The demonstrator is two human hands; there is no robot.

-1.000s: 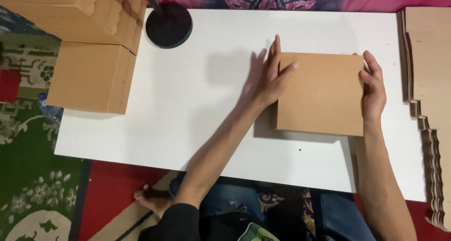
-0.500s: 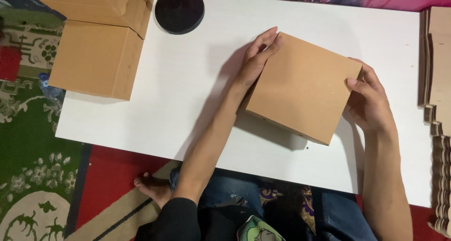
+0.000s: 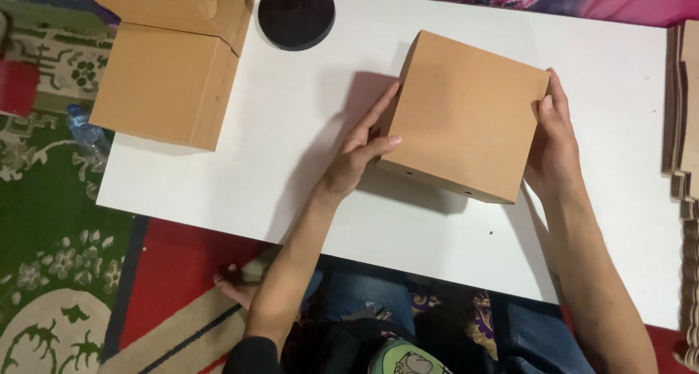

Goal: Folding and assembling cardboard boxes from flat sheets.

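Both hands (image 3: 459,144) flanking tilted cardboard box (image 3: 466,112)

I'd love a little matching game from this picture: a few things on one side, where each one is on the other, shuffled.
Things:
1. brown box
2. black round base
3. stacked boxes
4. flat cardboard pile

Places:
A. at the table's right edge
B. between the left hand and the right hand
C. at the table's left end, top corner
D. at the far edge of the white table, left of middle

Pairs: 1-B, 2-D, 3-C, 4-A
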